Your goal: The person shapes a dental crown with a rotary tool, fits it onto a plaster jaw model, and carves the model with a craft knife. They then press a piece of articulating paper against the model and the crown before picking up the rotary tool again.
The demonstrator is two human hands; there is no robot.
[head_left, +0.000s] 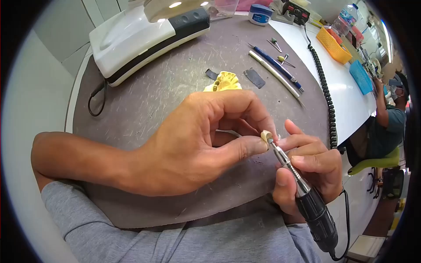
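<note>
Between the thumb and index finger of my left hand (188, 149) is a small cream-coloured dental crown (265, 134). My right hand (322, 164) is closed around a rotary handpiece (316, 211), silver toward the front and black at the rear, with a cable at its back end. The handpiece's grey tip is right at the crown's lower edge, beside the left thumb. Beyond my left hand, a yellow dental model (228, 80) lies on the grey-brown mat (153, 83), partly hidden by that hand.
Dark abrasive strips (255, 78) flank the model. A blue pen-like tool (278, 65), a white one (276, 78) and small burs (285, 59) lie at right. A white boxy device (149, 44) stands back left. Past a coiled cable (325, 87), a person (388, 118) sits by baskets.
</note>
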